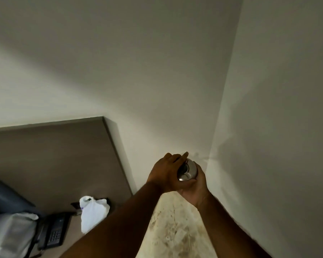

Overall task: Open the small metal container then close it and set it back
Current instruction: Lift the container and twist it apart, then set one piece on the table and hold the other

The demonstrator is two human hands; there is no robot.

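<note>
**Container held in both hands above counter corner; lid under left fingers**

Two bare forearms entered from the lower edge and met over the pale, mottled counter, close to the corner of the walls. The right hand was cupped beneath and around the container, fingers closed on its lower body. The left hand was curled over the top, fingertips on the lid area. Whether the lid was seated or partly lifted could not be determined; the left hand hid the joint.

Handling assessment: the container was polished metal, rigid, and judged light for its size. The smooth wall looked slippery, so the body is best gripped round its side by one hand while the other takes the lid by its rim or knob. Not fragile, though a drop could dent it.

Count: one container, two hands. To the left, on a lower surface, one white bag and one dark telephone, both well apart from the container.
</note>
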